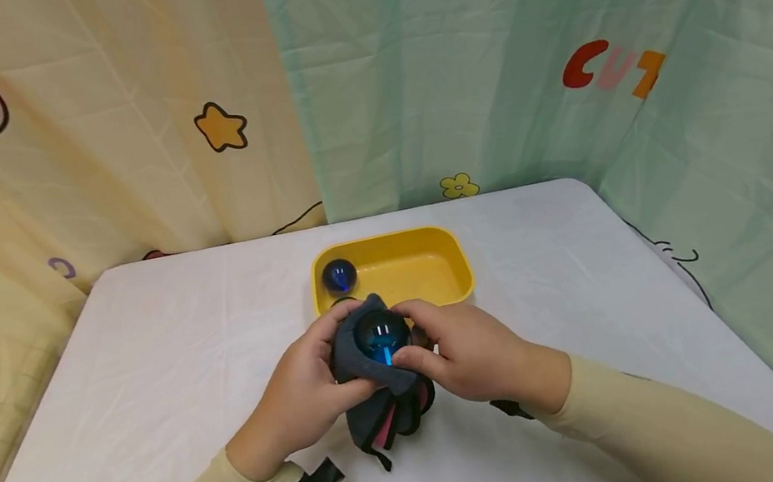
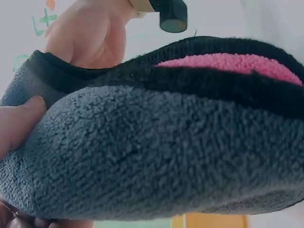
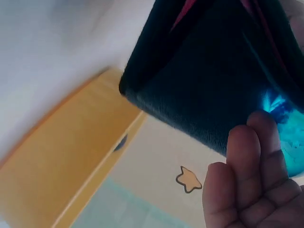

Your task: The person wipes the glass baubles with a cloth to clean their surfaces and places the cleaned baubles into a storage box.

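Above the table, my left hand (image 1: 298,398) grips a dark grey fleecy cloth (image 1: 352,360) with black edging and some pink fabric. The cloth cups around the back and left side of a clear blue ball (image 1: 381,331). My right hand (image 1: 475,347) pinches the ball from the right, its thumb on the front. In the left wrist view the cloth (image 2: 152,147) bulges across the picture and shows its pink part. The right wrist view catches the ball (image 3: 292,135) glowing cyan beside the right fingers (image 3: 244,152), partly hidden by cloth.
A yellow tray (image 1: 410,271) stands just beyond the hands. It has a dark blue ball (image 1: 340,277) at its left end; the cloth and left hand hide most of another dark round thing there. A white cloth covers the table (image 1: 199,304), with printed curtains (image 1: 407,86) around it.
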{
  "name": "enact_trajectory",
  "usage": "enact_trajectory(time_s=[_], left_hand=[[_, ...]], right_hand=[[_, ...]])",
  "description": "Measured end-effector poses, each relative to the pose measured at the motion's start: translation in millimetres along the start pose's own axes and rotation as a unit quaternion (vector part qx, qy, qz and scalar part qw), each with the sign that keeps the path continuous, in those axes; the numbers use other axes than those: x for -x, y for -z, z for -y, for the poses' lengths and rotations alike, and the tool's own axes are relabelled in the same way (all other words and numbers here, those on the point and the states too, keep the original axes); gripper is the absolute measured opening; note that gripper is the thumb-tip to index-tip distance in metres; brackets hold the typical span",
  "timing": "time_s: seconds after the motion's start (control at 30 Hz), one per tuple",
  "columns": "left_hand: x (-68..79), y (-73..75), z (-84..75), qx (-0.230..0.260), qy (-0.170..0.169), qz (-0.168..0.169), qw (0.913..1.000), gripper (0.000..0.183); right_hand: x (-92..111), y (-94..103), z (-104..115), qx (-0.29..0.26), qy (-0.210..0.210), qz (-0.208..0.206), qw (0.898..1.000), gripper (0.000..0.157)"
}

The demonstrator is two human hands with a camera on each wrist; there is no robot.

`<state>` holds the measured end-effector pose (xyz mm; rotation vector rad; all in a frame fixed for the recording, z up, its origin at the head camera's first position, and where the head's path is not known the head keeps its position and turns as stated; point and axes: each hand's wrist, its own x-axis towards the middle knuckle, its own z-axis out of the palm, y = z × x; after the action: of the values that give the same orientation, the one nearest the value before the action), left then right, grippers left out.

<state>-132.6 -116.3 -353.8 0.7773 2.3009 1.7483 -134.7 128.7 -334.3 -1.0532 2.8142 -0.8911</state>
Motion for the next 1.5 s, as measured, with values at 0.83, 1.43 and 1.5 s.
enact_trajectory(time_s=[0.83,1.43,1.5], left_hand=[[3.3,0.9,-0.4,-0.002,-0.01,-0.005,0.9999,0.073],[3.0,1.9,-2.7,0.015,0.0,0.008,0.9999,0.073],[3.3,1.4,-3.0,0.012,0.006,0.008,0.9999,0.073]], right_hand=[[0.4,-2.0,4.6,-0.04,-0.012,0.0,0.999,0.05],[3.0,3.2,3.2,0.08,0.05,-0.003,0.996,0.067],[2.2,0.8,3.9,0.013,0.011,0.016,1.0,0.061]])
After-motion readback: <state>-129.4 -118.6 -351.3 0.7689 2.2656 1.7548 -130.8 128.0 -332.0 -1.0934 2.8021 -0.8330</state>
